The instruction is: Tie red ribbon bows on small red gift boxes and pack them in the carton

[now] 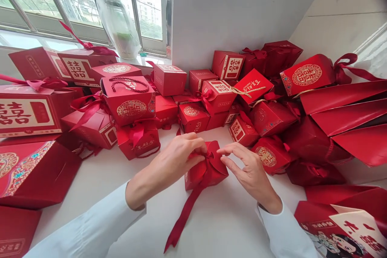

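Note:
A small red gift box [219,171] stands on the white table between my hands. Over its folded top runs a dark red ribbon [187,209], one forked tail of which trails down toward the front of the table. My left hand [173,161] is pinched closed at the top of the box, on the ribbon where it gathers. Just right of the box's top is my right hand [249,167], thumb and forefinger apart beside the box edge, with nothing visible between them.
Many red boxes with ribbons [130,100] and cords are piled along the back and left. Red gift bags [347,105] lie at the right, above a printed bag [335,229]. A cup in a plastic bag [121,36] stands on the windowsill.

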Demonstrator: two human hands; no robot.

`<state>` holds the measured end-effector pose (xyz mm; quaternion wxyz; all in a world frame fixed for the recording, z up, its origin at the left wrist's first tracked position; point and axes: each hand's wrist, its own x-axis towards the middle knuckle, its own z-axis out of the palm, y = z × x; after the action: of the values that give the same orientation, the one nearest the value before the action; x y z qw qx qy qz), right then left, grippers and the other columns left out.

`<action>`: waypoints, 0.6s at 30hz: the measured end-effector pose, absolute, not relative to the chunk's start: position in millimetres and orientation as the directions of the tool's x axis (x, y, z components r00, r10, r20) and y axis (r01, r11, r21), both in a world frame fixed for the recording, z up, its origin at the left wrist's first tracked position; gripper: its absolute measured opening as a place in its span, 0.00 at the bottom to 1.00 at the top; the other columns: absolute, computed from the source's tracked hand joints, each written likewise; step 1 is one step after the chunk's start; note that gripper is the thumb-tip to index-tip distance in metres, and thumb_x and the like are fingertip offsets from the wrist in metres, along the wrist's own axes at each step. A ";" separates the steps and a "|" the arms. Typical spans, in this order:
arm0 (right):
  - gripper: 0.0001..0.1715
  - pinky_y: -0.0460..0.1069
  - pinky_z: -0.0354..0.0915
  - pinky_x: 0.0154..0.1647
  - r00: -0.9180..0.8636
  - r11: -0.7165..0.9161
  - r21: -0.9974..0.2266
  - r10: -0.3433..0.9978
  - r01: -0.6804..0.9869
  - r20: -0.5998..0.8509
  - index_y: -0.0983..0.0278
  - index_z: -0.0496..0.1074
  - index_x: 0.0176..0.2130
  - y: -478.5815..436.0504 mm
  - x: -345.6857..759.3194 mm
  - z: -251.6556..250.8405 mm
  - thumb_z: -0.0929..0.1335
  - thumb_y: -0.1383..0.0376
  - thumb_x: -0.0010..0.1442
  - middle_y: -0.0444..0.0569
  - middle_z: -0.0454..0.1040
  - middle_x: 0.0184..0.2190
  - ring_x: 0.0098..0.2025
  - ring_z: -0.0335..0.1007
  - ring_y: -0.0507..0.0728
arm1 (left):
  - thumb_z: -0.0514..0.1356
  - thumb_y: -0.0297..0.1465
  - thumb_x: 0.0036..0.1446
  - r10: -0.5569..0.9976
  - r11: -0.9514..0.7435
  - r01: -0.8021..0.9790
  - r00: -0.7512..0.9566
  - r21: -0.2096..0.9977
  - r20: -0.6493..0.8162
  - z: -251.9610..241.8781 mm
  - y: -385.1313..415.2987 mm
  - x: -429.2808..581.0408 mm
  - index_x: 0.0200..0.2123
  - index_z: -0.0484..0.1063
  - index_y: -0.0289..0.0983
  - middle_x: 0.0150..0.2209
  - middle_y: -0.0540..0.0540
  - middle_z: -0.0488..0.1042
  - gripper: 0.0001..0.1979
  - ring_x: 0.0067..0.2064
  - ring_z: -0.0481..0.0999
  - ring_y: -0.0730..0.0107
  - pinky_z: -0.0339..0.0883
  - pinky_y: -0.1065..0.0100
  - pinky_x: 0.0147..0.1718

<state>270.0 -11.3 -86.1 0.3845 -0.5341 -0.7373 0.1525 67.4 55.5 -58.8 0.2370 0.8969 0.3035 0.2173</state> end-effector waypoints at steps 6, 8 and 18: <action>0.07 0.49 0.62 0.40 -0.123 0.361 -0.623 0.912 0.694 0.391 0.58 0.74 0.37 -6.8 253.2 -85.3 0.66 0.69 0.61 0.46 0.71 0.34 0.39 0.68 0.56 | 0.51 0.27 0.61 0.620 -0.748 0.445 0.732 0.493 0.281 -62.7 51.1 71.2 0.29 0.70 0.37 0.31 0.49 0.68 0.10 0.31 0.66 0.73 0.57 0.71 0.30; 0.07 0.49 0.62 0.38 -0.114 0.351 -0.622 0.915 0.699 0.388 0.59 0.73 0.36 -4.0 249.2 -83.7 0.66 0.69 0.60 0.45 0.70 0.33 0.37 0.68 0.55 | 0.51 0.26 0.60 0.629 -0.746 0.457 0.724 0.485 0.284 -63.1 50.5 71.8 0.28 0.69 0.36 0.30 0.49 0.67 0.10 0.29 0.65 0.73 0.56 0.70 0.29; 0.08 0.46 0.59 0.28 0.043 0.249 -0.732 0.934 0.635 0.355 0.61 0.63 0.28 2.8 249.2 -83.4 0.61 0.67 0.59 0.42 0.66 0.26 0.27 0.63 0.52 | 0.53 0.24 0.52 0.700 -0.642 0.434 0.669 0.631 0.252 -54.0 62.8 64.9 0.25 0.64 0.37 0.27 0.53 0.68 0.06 0.29 0.64 0.76 0.57 0.73 0.30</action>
<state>249.2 2.8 -83.4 0.4214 -0.5864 -0.6686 0.1775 64.9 62.8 -54.0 0.2706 0.8725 0.3249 0.2449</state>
